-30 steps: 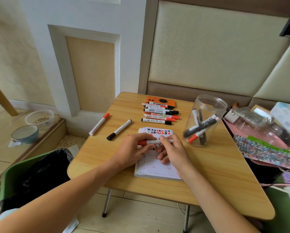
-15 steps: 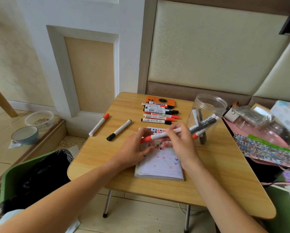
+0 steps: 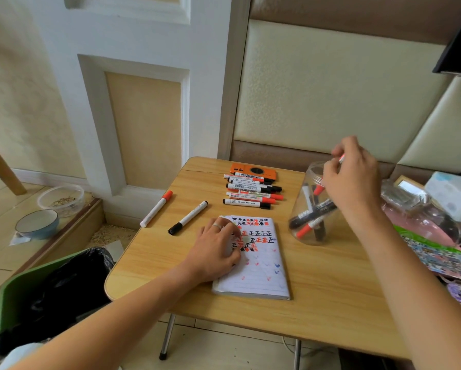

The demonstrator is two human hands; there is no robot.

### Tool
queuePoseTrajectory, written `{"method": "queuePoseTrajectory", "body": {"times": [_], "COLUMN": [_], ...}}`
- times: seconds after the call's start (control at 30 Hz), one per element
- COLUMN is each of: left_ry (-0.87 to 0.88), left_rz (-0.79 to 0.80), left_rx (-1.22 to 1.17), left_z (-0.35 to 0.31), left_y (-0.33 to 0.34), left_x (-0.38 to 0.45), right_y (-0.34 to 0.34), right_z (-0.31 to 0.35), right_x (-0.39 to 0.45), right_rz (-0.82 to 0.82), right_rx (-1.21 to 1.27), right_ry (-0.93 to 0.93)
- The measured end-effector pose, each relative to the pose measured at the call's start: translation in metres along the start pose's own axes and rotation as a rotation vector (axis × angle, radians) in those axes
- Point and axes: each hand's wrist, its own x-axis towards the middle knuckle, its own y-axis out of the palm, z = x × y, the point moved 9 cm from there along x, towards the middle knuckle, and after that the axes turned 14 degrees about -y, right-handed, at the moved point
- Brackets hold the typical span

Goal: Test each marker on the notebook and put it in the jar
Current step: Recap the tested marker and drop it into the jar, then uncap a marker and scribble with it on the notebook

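Observation:
A clear plastic jar (image 3: 301, 231) stands at the table's right side with several red and black markers leaning inside. Over its mouth, my right hand (image 3: 354, 177) pinches a red-capped marker (image 3: 318, 190) held upright, cap end down inside the jar. The open notebook (image 3: 261, 276) lies in the middle of the table, its page covered with red and black test marks. My left hand (image 3: 216, 249) rests flat on its left half. A row of several markers (image 3: 250, 190) lies behind the notebook. Two loose markers, one red-capped (image 3: 157, 208) and one black-capped (image 3: 188, 217), lie to the left.
An orange phone (image 3: 253, 170) lies behind the marker row. The small wooden table (image 3: 330, 289) has clutter and a pink container (image 3: 424, 222) along its right edge. A green bin with a black bag (image 3: 37, 295) stands at the left, with bowls (image 3: 37, 224) on the floor beyond.
My right hand lifted the red marker off the notebook and carried it right and up to the jar's mouth. My left hand let go of the marker and stayed on the page.

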Motion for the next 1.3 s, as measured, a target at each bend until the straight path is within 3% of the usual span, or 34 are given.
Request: {"method": "queuePoseTrajectory", "body": {"times": [0.1, 0.17, 0.23, 0.33, 0.4, 0.47, 0.57, 0.63, 0.77, 0.9, 1.07, 1.3], "left_ry": [-0.006, -0.011, -0.014, -0.014, -0.020, -0.021, -0.021, -0.019, -0.134, -0.399, -0.660, -0.422], "left_rz": [-0.002, 0.002, -0.002, -0.006, 0.000, -0.001, -0.040, -0.076, -0.199, -0.407, -0.344, -0.330], "left_rx": [0.010, 0.023, 0.033, 0.040, 0.035, 0.024, -0.040, -0.117, -0.143, 0.067, 0.193, 0.156], "left_z": [0.000, 0.000, 0.000, -0.001, -0.001, -0.001, 0.000, 0.002, 0.018, 0.064, 0.109, 0.087], "left_y": [-0.001, 0.000, 0.000, -0.001, -0.002, -0.002, -0.008, -0.013, -0.032, -0.061, -0.061, -0.053], "left_x": [-0.001, -0.001, -0.001, -0.001, -0.002, -0.001, 0.000, 0.000, 0.007, 0.017, 0.022, 0.038], "right_y": [0.033, 0.040, 0.034, 0.013, 0.018, 0.048, 0.123, 0.155, 0.171, 0.168, 0.167, 0.166], "right_z": [-0.013, -0.012, -0.005, 0.031, 0.060, 0.081, 0.086, 0.080, 0.072, 0.071, 0.070, 0.073], "right_x": [-0.006, -0.010, -0.013, -0.025, -0.041, -0.057, -0.097, -0.123, -0.135, -0.136, -0.138, -0.137], "right_rz": [0.225, 0.245, 0.143, -0.111, -0.152, 0.001, 0.395, 0.514, 0.538, 0.520, 0.512, 0.513], "right_rx": [-0.024, -0.046, -0.040, -0.092, -0.009, 0.123, 0.213, 0.233, 0.259, 0.283, 0.300, 0.277], "right_ry": [0.040, 0.024, -0.010, -0.213, -0.332, -0.380, -0.318, -0.290, -0.258, -0.258, -0.261, -0.268]}}
